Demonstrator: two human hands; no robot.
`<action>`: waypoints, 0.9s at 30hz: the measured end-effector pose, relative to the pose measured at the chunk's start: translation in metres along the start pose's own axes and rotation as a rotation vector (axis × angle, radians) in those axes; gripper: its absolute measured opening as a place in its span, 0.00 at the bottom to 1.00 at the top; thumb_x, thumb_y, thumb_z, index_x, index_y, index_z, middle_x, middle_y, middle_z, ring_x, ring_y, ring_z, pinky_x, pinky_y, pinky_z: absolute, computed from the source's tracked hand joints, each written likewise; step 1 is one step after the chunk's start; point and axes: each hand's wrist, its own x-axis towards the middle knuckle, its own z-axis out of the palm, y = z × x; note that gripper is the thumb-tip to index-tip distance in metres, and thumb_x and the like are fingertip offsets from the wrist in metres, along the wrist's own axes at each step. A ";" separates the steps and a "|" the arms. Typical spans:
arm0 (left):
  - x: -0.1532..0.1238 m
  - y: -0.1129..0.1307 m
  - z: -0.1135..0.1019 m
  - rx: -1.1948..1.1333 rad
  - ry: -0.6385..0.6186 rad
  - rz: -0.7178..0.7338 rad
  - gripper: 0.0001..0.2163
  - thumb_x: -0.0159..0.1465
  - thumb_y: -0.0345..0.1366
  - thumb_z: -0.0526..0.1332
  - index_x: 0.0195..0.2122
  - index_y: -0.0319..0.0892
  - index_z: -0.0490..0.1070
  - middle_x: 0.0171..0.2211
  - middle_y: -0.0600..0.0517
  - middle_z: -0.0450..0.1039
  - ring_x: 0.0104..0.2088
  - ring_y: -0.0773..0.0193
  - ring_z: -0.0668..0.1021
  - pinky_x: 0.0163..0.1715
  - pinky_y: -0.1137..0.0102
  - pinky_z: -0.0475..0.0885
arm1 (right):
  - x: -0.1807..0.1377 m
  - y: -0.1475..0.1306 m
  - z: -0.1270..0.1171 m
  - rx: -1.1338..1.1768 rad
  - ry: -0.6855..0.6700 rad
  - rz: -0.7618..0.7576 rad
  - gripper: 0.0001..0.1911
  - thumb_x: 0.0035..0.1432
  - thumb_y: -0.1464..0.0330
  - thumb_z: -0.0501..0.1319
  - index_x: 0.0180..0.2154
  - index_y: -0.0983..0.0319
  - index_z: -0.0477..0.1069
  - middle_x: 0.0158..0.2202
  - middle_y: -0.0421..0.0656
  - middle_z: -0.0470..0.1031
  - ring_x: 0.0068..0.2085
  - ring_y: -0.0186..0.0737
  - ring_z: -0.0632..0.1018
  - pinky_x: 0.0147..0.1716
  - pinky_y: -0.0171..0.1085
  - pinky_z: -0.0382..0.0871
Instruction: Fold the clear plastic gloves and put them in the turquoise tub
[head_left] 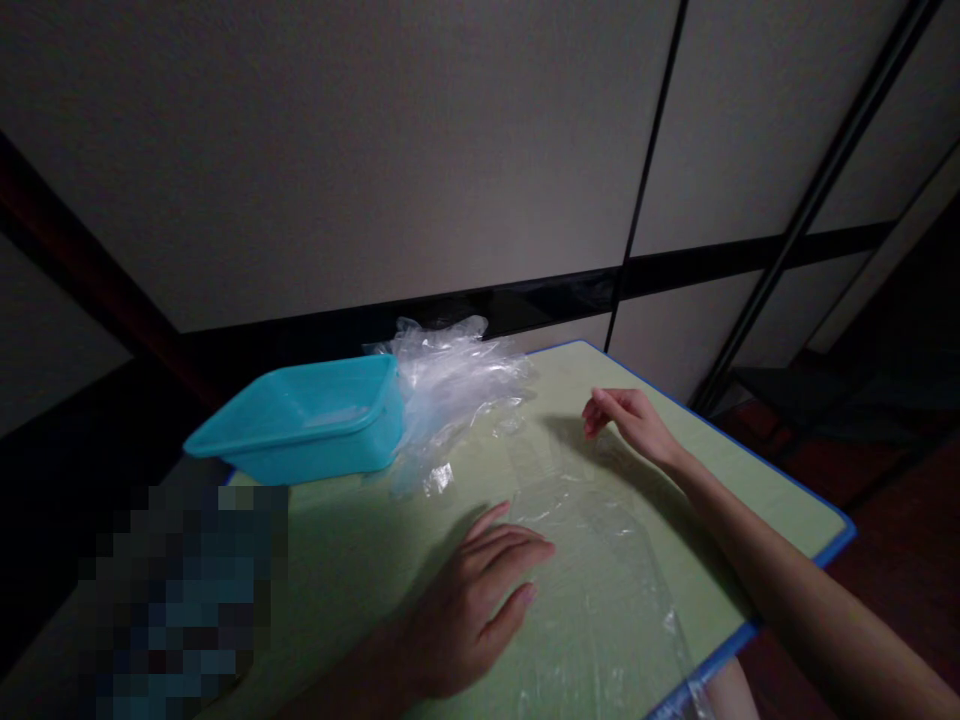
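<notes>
Left hand (pixel 480 600): fingers loosely spread, released, at the film's left side.
Right hand (pixel 634 420): fingers curled to the thumb; whether pinching film, unclear.
Clear film (pixel 600 590): spread over the worktop (pixel 337 550) to its near edge.
Handling: probably creases easily; light edge pinch, flat palm advisable.

A table (pixel 337 560) is topped in pale green and bordered by a blue rim (pixel 834 548). A turquoise tub (pixel 322 455) is set at its far left, and crumpled clear plastic (pixel 465 378) is heaped right beside it. Nearer the front, a thin transparent sheet (pixel 600 600) is spread flat, its lower end brought to the near edge.
</notes>
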 end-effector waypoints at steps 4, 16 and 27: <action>0.000 -0.007 0.003 0.008 0.026 0.063 0.14 0.59 0.24 0.51 0.46 0.40 0.64 0.40 0.49 0.72 0.43 0.65 0.72 0.55 0.57 0.54 | 0.007 0.015 -0.017 0.013 0.113 0.148 0.27 0.50 0.46 0.51 0.19 0.62 0.63 0.13 0.40 0.67 0.15 0.35 0.71 0.18 0.34 0.64; 0.002 -0.001 0.001 0.069 -0.102 0.161 0.15 0.59 0.24 0.51 0.47 0.37 0.63 0.40 0.47 0.72 0.45 0.65 0.72 0.56 0.59 0.54 | 0.007 0.029 -0.009 -0.078 0.085 0.133 0.20 0.53 0.56 0.54 0.18 0.62 0.63 0.14 0.38 0.67 0.17 0.33 0.69 0.21 0.34 0.62; 0.002 0.000 0.001 0.060 -0.121 0.166 0.14 0.59 0.26 0.52 0.48 0.39 0.63 0.40 0.48 0.73 0.44 0.65 0.72 0.56 0.60 0.55 | -0.005 0.010 0.012 0.464 -0.373 0.269 0.18 0.53 0.53 0.56 0.29 0.63 0.63 0.29 0.43 0.72 0.34 0.41 0.78 0.28 0.34 0.70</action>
